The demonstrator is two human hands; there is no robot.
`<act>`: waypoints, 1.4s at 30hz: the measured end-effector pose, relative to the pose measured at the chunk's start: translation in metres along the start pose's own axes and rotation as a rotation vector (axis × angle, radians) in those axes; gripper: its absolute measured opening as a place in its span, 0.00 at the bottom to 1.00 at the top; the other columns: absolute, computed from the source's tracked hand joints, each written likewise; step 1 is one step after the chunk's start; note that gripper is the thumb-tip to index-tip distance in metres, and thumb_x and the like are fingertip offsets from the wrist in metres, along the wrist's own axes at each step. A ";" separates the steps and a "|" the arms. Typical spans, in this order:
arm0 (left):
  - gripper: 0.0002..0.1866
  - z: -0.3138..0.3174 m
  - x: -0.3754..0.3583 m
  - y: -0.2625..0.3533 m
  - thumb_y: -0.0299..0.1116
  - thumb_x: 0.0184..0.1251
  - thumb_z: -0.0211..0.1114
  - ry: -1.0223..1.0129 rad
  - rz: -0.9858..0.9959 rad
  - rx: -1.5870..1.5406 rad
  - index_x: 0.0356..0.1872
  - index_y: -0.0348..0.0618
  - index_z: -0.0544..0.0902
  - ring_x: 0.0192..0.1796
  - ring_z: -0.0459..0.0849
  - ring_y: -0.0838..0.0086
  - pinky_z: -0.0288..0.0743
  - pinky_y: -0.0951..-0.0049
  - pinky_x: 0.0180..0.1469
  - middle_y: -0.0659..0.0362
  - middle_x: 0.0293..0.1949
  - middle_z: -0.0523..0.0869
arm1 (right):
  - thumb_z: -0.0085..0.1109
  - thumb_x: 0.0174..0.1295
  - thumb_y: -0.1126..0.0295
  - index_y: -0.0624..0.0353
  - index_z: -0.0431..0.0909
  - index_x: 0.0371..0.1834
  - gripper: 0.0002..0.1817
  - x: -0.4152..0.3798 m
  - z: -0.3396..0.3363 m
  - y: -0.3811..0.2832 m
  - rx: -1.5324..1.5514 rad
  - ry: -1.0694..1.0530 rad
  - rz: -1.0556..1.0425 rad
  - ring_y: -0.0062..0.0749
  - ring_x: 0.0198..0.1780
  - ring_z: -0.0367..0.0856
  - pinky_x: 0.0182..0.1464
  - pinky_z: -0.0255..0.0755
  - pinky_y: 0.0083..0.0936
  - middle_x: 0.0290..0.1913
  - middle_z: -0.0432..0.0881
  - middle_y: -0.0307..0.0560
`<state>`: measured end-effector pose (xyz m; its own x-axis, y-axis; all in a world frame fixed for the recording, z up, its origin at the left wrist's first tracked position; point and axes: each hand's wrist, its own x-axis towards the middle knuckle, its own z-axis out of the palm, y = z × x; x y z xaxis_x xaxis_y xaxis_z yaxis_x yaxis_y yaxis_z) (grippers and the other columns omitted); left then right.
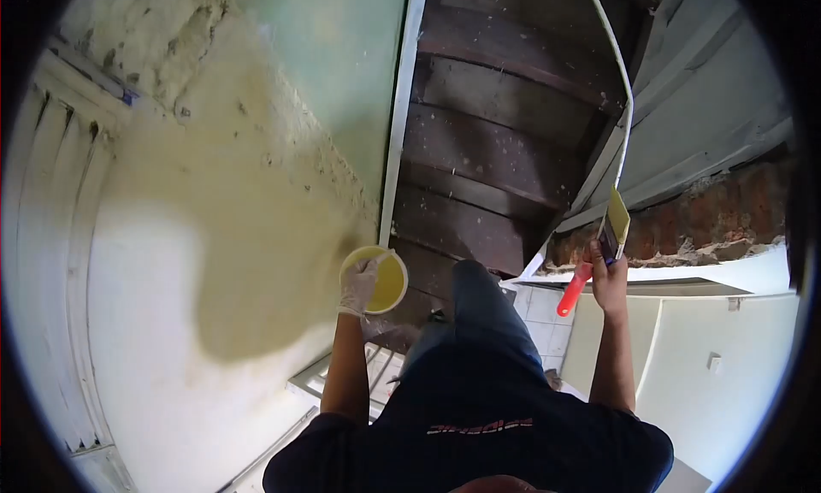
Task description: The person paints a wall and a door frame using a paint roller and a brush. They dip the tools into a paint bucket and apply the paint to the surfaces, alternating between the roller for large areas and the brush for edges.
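Observation:
My left hand (359, 281), in a pale thin glove, is closed at the left rim of a round bucket (395, 289) with a yellow inside. A whitish strip lies over the bucket's top edge beside my fingers. My right hand (609, 279) is bare and wrapped around a flat tool with a red handle (575, 289). The handle points down to the left and has a hole in its end. Above my fingers stands the tool's flat head (617, 215), yellowish with a dark part near the hand. My hand hides where head and handle meet.
Dark, paint-specked wooden stairs (479, 151) rise ahead. On the left is a patchy yellow and white wall (256, 262). A white cord (623, 82) hangs down to the tool's head in this view. Exposed brick (710, 211) edges the right side, above white floor tiles (543, 322).

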<state>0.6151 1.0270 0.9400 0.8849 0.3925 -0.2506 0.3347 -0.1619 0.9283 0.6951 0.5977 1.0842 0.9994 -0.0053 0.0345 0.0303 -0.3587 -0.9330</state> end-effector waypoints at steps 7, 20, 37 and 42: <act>0.16 -0.011 0.033 0.032 0.43 0.67 0.58 -0.091 -0.007 0.371 0.44 0.43 0.85 0.37 0.87 0.65 0.78 0.69 0.41 0.51 0.34 0.88 | 0.51 0.71 0.72 0.66 0.74 0.37 0.07 0.057 0.007 -0.045 0.123 -0.023 0.057 0.17 0.25 0.70 0.28 0.68 0.19 0.23 0.71 0.36; 0.19 0.067 0.117 0.213 0.47 0.68 0.58 -0.428 0.118 0.558 0.45 0.41 0.85 0.42 0.86 0.56 0.78 0.64 0.45 0.49 0.38 0.87 | 0.52 0.72 0.66 0.64 0.72 0.33 0.13 0.145 0.008 -0.071 0.019 0.010 0.121 0.19 0.25 0.70 0.28 0.66 0.21 0.22 0.71 0.37; 0.20 0.154 0.182 0.361 0.49 0.70 0.53 -0.616 0.614 0.708 0.41 0.45 0.86 0.35 0.85 0.52 0.77 0.55 0.42 0.48 0.32 0.86 | 0.53 0.66 0.72 0.66 0.74 0.34 0.07 0.114 -0.041 -0.138 -0.098 0.004 0.131 0.38 0.25 0.80 0.29 0.71 0.28 0.24 0.80 0.50; 0.16 0.180 0.190 0.362 0.43 0.66 0.54 -0.704 0.635 0.632 0.37 0.45 0.86 0.39 0.84 0.54 0.75 0.56 0.46 0.49 0.36 0.86 | 0.55 0.67 0.72 0.65 0.72 0.32 0.08 0.080 -0.037 -0.110 -0.191 0.165 -0.022 0.21 0.23 0.67 0.26 0.64 0.25 0.20 0.72 0.40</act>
<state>0.9625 0.8805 1.1788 0.8712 -0.4862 -0.0679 -0.3122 -0.6555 0.6876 0.7708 0.6015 1.2026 0.9817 -0.1424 0.1265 0.0323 -0.5302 -0.8473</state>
